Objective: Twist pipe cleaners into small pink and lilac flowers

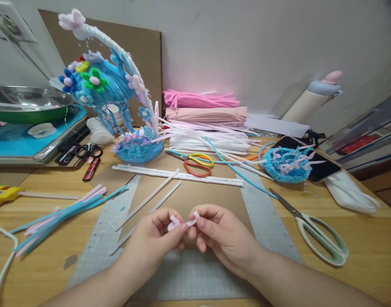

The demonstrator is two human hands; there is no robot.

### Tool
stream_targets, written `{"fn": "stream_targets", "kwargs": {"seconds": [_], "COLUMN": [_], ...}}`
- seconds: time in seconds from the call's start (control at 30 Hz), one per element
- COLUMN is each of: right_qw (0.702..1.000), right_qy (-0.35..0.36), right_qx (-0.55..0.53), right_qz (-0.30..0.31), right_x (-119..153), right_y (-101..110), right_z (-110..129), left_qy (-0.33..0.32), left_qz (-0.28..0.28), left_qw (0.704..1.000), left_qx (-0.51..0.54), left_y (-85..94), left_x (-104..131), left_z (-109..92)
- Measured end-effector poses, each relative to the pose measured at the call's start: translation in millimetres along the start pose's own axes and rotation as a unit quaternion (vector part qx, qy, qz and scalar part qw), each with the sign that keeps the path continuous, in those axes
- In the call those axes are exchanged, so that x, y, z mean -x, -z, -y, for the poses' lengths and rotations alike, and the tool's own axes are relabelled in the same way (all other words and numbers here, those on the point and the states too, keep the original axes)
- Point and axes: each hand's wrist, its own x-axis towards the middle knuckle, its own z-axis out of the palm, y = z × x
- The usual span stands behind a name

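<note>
Pinched between both hands is a short, pale pink pipe cleaner (191, 223), bent into a curl at its left end. My left hand (162, 232) is closed on the curled part. Thumb and fingers of my right hand (216, 228) grip the other end, whose tip sticks up. Both hands hover over a brown cardboard sheet (227, 200) on a grey cutting mat (262, 221). Two clear glue sticks (147, 199) lie just beyond my left hand. Farther back, long white pipe cleaners (179, 175) run across the cardboard.
A blue jellyfish craft (115, 81) stands back left. Pipe cleaner bundles (208, 115) are stacked by the wall. Red-and-yellow scissors (197, 164) lie mid-table; green-handled scissors (323, 238) are at right, near a blue fuzzy piece (286, 164) and phone (323, 166). A yellow glue gun (4, 196) sits left.
</note>
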Motion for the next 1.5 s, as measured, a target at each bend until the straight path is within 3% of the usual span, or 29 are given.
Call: {"fn": "stream_targets", "kwargs": {"seconds": [0.27, 0.43, 0.63, 0.77, 0.83, 0.9, 0.93, 1.03, 1.13, 1.23, 1.33, 1.5], "right_qw": [0.990, 0.991, 0.993, 0.992, 0.995, 0.989, 0.973, 0.876, 0.820, 0.809, 0.816, 0.847], "right_qy": [-0.026, -0.061, -0.066, -0.077, -0.070, -0.008, 0.046, 0.173, 0.176, 0.167, 0.166, 0.163], "right_qx": [-0.115, -0.103, -0.089, -0.081, -0.015, 0.131, 0.223, 0.450, 0.540, 0.557, 0.550, 0.507], "right_qz": [0.079, 0.059, 0.032, 0.050, 0.073, 0.062, 0.045, 0.024, 0.068, 0.083, 0.062, 0.001], "right_x": [5.1, 12.4, 13.3, 10.0, 9.2, 10.0, 11.0, 15.1, 17.4, 16.1, 13.2, 9.1], "right_y": [-5.0, -9.6, -9.5, -4.3, -0.8, 1.6, 1.9, -1.0, -6.1, -7.1, -3.3, 2.6], "right_z": [-0.5, 6.5, 8.3, 9.3, 11.9, 16.0, 18.0, 21.3, 17.3, 9.6, 4.5, 1.0], "left_qy": [0.007, -0.002, 0.036, 0.030, 0.006, -0.047, -0.076, -0.123, -0.122, -0.124, -0.122, -0.020], "left_qz": [0.037, 0.045, 0.043, 0.054, 0.053, 0.041, 0.033, 0.026, 0.057, 0.071, 0.046, 0.018], "left_qw": [0.999, 0.997, 0.994, 0.990, 0.985, 0.969, 0.956, 0.922, 0.907, 0.898, 0.906, 0.976], "left_qx": [-0.003, -0.066, -0.094, -0.124, -0.167, -0.240, -0.281, -0.367, -0.399, -0.415, -0.402, -0.214], "left_y": [-4.4, -4.9, -4.6, -3.9, -2.5, -0.9, -0.2, 1.0, 1.3, 1.4, 0.7, -2.8], "left_x": [5.1, 7.8, 7.1, 6.6, 6.1, 5.5, 5.2, 4.8, 5.3, 6.0, 6.0, 3.8], "left_z": [4.9, 2.9, -1.3, -1.6, -0.8, 0.6, 1.5, 3.9, 6.1, 7.8, 7.7, 2.2]}}
